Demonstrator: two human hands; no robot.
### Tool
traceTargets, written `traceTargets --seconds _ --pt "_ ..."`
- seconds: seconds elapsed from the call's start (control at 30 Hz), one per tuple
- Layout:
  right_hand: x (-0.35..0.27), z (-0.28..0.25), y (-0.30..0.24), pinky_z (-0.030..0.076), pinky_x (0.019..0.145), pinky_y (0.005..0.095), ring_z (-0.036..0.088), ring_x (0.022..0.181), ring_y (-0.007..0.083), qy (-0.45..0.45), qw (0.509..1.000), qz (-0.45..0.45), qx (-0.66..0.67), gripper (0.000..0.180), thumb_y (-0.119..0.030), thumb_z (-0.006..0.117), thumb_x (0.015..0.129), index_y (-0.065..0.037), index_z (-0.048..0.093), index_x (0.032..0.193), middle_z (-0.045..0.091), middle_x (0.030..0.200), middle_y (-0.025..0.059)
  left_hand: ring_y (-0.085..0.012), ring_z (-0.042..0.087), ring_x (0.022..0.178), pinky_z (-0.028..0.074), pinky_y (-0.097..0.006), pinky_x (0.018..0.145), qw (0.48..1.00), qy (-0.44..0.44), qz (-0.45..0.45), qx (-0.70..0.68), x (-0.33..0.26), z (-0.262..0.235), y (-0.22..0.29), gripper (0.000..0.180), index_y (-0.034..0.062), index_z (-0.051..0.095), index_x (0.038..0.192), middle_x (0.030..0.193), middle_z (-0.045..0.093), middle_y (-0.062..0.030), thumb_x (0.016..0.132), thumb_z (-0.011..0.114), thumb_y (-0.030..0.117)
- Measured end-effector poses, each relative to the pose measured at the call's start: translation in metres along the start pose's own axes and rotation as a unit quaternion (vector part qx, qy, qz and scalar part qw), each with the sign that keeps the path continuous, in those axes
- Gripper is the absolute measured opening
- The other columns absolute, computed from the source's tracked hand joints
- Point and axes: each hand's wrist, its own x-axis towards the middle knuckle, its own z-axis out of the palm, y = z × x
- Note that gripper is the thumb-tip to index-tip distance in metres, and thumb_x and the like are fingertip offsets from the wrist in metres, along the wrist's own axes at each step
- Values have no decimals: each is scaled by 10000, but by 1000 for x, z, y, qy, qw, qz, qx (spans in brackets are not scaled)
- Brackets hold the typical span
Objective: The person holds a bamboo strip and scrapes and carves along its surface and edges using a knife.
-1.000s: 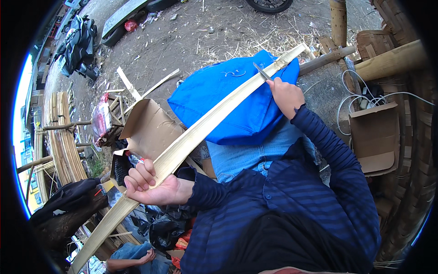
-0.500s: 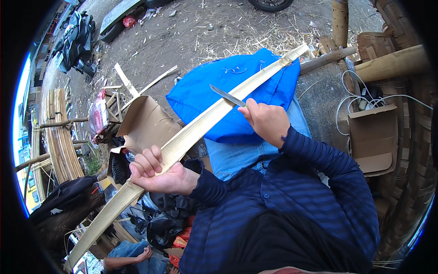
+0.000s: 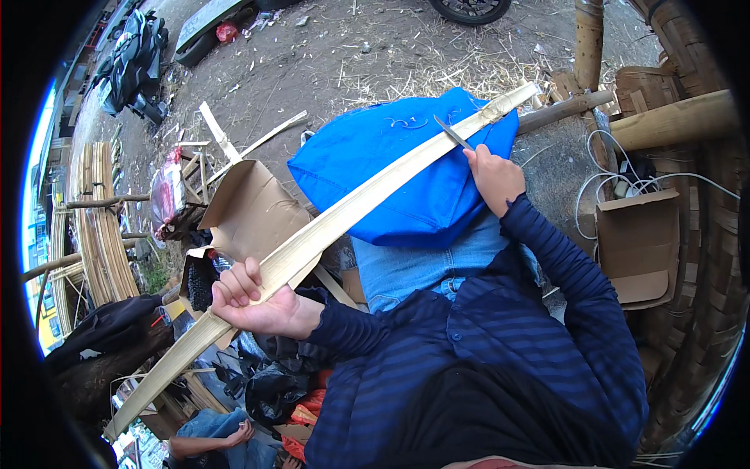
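A long pale split-bamboo strip runs slantwise from the lower left to the upper right, across a blue cloth spread over my lap. My left hand is closed round the strip in its lower-left half. Near the strip's far end, my right hand grips a knife; its handle is mostly hidden in the fingers. The blade lies across the strip, short of a rough node, and its tip points to the upper left. A few thin curled shavings rest on the cloth.
An opened cardboard box stands to my left, with bundled bamboo strips beyond it. Another carton and a white cable are at right, beside bamboo poles. Another person's arm shows at the lower left.
My right hand and the knife have moved up and to the right along the strip, toward its far end. My left hand has shifted slightly left, still holding the strip.
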Motion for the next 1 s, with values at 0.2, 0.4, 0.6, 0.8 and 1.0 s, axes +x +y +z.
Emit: traceTargets --seconds 0.2,0.4,0.6,0.8,1.0 --pt "-32 -21 -82 408 350 366 508 374 257 -8 969 -163 185 303 -323 439 878 -68 428 714 477 445 91 -58 162 406 190 -216 436 997 67 -5 47 1 0 -20 340 167 203 528 467 181 47 800 399 113" --pt "-29 -24 -81 394 331 316 509 370 216 15 992 -74 103 300 -331 462 868 -84 436 700 475 446 72 -65 155 405 200 -224 434 996 80 -51 1 5 -8 -23 336 163 211 531 462 184 43 800 406 122" --pt "-37 -15 -89 392 351 334 502 388 231 28 988 -116 98 296 -321 456 874 -79 429 707 465 457 69 -65 156 409 205 -226 431 995 89 -40 12 10 -9 -25 336 159 212 535 469 189 45 807 407 130" --pt "-32 -37 -106 393 391 383 521 454 299 -112 968 -55 219 280 -279 455 879 -41 420 736 504 520 136 -67 148 419 200 -227 440 997 65 -6 28 3 2 -29 338 157 206 538 477 179 46 815 399 140" --pt "-38 -20 -133 384 480 438 521 560 388 -138 875 -58 460 279 -248 463 878 5 387 788 505 579 210 -59 161 408 201 -219 440 996 78 -6 41 -8 16 -43 343 159 209 539 475 172 48 819 406 159"
